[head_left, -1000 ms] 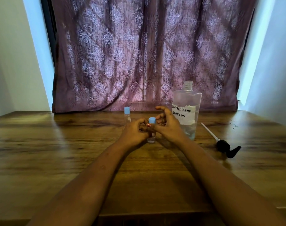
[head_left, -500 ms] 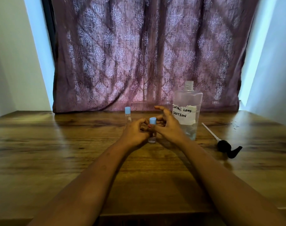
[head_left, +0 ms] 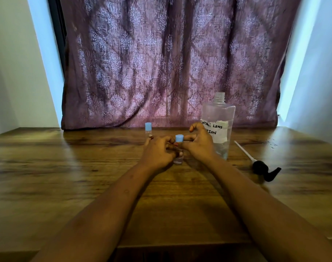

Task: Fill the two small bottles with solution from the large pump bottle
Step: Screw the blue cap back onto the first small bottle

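Now both hands grip, prob., sm. bottle (head_left: 178,158).

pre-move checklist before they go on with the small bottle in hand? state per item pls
1. Left hand steadying the near small bottle: ok, it is wrapped around the body.
2. Right hand at the blue cap: ok, fingers at the neck just under it.
3. Near bottle upright on the wooden table: ok.
4. Cap tight or loose: cannot tell.
5. Large bottle open for pouring: ok, neck is bare, and the black pump head lies on the table to its right.
6. Far small bottle capped and clear of the hands: ok for capped; clearance cannot tell.
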`<state>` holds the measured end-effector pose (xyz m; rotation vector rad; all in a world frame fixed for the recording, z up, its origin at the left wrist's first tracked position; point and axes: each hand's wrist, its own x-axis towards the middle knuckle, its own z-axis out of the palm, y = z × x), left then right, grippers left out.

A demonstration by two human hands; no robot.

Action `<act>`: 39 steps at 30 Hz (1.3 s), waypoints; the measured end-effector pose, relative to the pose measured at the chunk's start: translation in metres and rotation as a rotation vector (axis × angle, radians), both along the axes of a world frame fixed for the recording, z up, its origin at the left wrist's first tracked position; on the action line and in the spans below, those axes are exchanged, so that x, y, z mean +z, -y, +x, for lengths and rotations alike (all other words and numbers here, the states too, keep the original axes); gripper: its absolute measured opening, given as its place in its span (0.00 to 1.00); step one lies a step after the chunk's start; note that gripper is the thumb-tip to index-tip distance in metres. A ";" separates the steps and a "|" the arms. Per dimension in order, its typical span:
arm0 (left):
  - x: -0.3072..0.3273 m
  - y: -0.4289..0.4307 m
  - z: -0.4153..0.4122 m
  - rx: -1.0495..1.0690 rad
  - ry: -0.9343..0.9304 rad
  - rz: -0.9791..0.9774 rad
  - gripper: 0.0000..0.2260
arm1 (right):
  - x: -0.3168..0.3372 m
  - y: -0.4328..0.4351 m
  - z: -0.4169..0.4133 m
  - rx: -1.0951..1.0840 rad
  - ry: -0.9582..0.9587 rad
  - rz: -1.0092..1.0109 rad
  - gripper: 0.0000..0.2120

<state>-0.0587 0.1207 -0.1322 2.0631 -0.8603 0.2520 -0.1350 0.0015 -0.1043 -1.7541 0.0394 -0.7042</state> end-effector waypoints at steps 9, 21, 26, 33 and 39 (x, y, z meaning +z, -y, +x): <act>0.000 -0.001 0.000 0.114 0.195 0.036 0.09 | -0.013 -0.008 0.003 0.052 -0.064 0.093 0.25; 0.012 -0.020 0.025 0.155 0.244 0.115 0.19 | 0.002 0.000 0.030 -0.231 -0.166 -0.241 0.19; 0.013 -0.023 0.038 0.310 0.309 0.113 0.12 | 0.012 0.006 0.062 -0.272 -0.299 -0.239 0.22; 0.011 -0.022 0.040 0.388 0.228 0.065 0.10 | 0.000 0.014 0.085 -0.324 -0.360 -0.120 0.20; 0.009 -0.024 0.044 0.517 0.138 0.086 0.08 | -0.009 0.011 0.092 -0.319 -0.300 -0.132 0.21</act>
